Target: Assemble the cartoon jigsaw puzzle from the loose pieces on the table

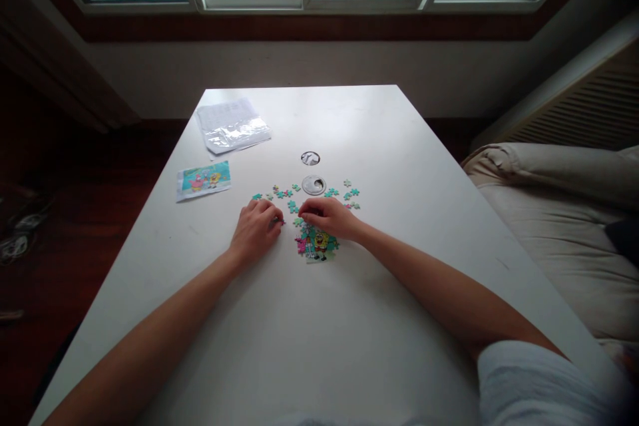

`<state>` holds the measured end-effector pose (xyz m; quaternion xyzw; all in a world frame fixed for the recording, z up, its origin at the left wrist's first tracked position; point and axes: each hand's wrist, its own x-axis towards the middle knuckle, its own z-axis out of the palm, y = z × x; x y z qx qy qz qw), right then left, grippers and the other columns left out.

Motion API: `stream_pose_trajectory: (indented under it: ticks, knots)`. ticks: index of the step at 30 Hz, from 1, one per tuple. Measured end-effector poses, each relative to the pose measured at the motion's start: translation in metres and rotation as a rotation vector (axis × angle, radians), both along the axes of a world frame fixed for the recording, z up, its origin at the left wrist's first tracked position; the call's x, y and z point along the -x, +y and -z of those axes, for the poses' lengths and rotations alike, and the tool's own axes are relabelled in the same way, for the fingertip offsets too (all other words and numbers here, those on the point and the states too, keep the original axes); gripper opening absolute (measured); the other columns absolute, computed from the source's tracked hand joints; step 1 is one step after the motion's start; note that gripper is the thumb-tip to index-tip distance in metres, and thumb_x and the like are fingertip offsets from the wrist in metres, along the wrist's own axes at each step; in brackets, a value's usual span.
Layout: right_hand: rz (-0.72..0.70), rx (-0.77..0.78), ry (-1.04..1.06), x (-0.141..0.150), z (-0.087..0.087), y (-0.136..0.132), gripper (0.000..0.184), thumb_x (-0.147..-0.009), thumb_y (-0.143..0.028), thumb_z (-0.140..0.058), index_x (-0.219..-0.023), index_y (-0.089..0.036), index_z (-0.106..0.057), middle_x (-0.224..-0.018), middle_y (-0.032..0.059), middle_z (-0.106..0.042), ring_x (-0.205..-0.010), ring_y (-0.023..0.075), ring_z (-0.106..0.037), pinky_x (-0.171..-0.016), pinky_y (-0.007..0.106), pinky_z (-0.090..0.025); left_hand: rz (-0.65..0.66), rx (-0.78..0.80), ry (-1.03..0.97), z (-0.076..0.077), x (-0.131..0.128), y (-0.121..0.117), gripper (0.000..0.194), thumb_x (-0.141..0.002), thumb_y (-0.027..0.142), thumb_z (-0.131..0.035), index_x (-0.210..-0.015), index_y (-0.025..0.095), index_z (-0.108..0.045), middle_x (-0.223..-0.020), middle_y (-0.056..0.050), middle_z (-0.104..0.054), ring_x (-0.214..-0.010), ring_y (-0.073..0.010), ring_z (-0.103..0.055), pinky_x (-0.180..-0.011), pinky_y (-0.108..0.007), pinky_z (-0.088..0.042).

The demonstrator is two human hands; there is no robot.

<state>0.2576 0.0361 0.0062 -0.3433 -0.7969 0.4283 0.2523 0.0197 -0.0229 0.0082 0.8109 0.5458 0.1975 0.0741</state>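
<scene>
A small, partly joined cartoon jigsaw (315, 243) lies in the middle of the white table (349, 333). My right hand (327, 215) rests on its upper edge, fingers pinched together on a piece there. My left hand (255, 229) lies just to the left, fingers curled, with a small pink piece at its fingertips. Several loose teal pieces (285, 193) are scattered beyond both hands, more teal pieces (351, 193) to the right.
A round tin base (313, 184) and its lid (310, 158) sit beyond the pieces. A cartoon picture card (204, 180) and a clear plastic bag (232, 125) lie at the far left. A cushioned seat (559, 213) stands right of the table, windows ahead.
</scene>
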Motion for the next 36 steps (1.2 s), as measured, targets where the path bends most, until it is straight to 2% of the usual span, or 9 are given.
stream_pose_trajectory:
  ticks: [6, 11, 16, 21, 25, 29, 36]
  knots:
    - [0.001, -0.002, -0.007, 0.0, 0.0, 0.0, 0.017, -0.089, -0.027, -0.061, -0.092, -0.015, -0.072, -0.072, -0.0006, -0.063, -0.066, 0.0111, -0.05, -0.064, 0.023, -0.037, 0.087, 0.019, 0.02, -0.004, -0.007, -0.006, 0.013, -0.08, 0.015, -0.063, -0.089, 0.022, -0.059, -0.096, -0.005, -0.062, -0.097, -0.0259, -0.053, -0.089, -0.042, -0.044]
    - [0.005, -0.019, -0.003, -0.001, 0.001, 0.0, 0.017, -0.089, -0.027, -0.061, -0.092, -0.016, -0.073, -0.072, -0.0011, -0.063, -0.065, 0.0105, -0.048, -0.063, 0.022, -0.036, 0.131, 0.006, -0.022, -0.001, -0.008, -0.007, 0.008, -0.089, 0.015, -0.055, -0.09, 0.022, -0.059, -0.09, -0.003, -0.065, -0.091, -0.022, -0.057, -0.095, -0.041, -0.041]
    - [0.006, -0.043, -0.003, -0.001, -0.002, 0.0, 0.016, -0.089, -0.026, -0.062, -0.092, -0.016, -0.074, -0.071, -0.0015, -0.063, -0.063, 0.0102, -0.048, -0.062, 0.022, -0.035, 0.086, 0.012, -0.154, 0.001, -0.005, -0.007, 0.014, -0.099, 0.02, -0.048, -0.1, 0.023, -0.061, -0.097, -0.002, -0.067, -0.085, -0.0166, -0.061, -0.082, -0.03, -0.047]
    - [0.013, -0.07, -0.003, -0.001, -0.002, -0.002, 0.014, -0.089, -0.023, -0.061, -0.092, -0.017, -0.073, -0.07, -0.0024, -0.061, -0.063, 0.0099, -0.049, -0.062, 0.022, -0.036, 0.049, 0.075, -0.446, 0.002, -0.008, -0.011, 0.019, -0.095, 0.018, -0.053, -0.112, 0.024, -0.061, -0.1, 0.0, -0.07, -0.086, -0.0142, -0.066, -0.081, -0.027, -0.051]
    - [0.002, -0.141, 0.024, 0.002, -0.002, -0.007, 0.012, -0.091, -0.023, -0.062, -0.092, -0.017, -0.072, -0.072, -0.0021, -0.062, -0.064, 0.0098, -0.05, -0.063, 0.022, -0.038, -0.002, 0.098, -0.531, 0.002, -0.011, -0.012, 0.009, -0.092, 0.021, -0.059, -0.101, 0.022, -0.061, -0.09, 0.001, -0.07, -0.08, -0.014, -0.066, -0.078, -0.027, -0.051]
    - [-0.046, -0.244, 0.052, 0.005, -0.003, -0.012, 0.011, -0.092, -0.028, -0.064, -0.092, -0.019, -0.07, -0.078, -0.0002, -0.064, -0.069, 0.0108, -0.054, -0.067, 0.023, -0.041, 0.009, 0.097, -0.551, 0.001, -0.012, -0.014, 0.001, -0.092, 0.022, -0.062, -0.092, 0.022, -0.062, -0.084, 0.002, -0.068, -0.074, -0.0124, -0.064, -0.073, -0.025, -0.049]
    - [-0.104, -0.295, -0.009, 0.008, -0.001, -0.014, 0.011, -0.093, -0.029, -0.064, -0.089, -0.02, -0.07, -0.08, 0.0015, -0.064, -0.073, 0.0133, -0.056, -0.07, 0.024, -0.043, -0.005, 0.089, -0.59, 0.003, -0.013, -0.015, 0.007, -0.093, 0.027, -0.063, -0.09, 0.021, -0.064, -0.083, 0.002, -0.068, -0.073, -0.0117, -0.062, -0.071, -0.024, -0.05]
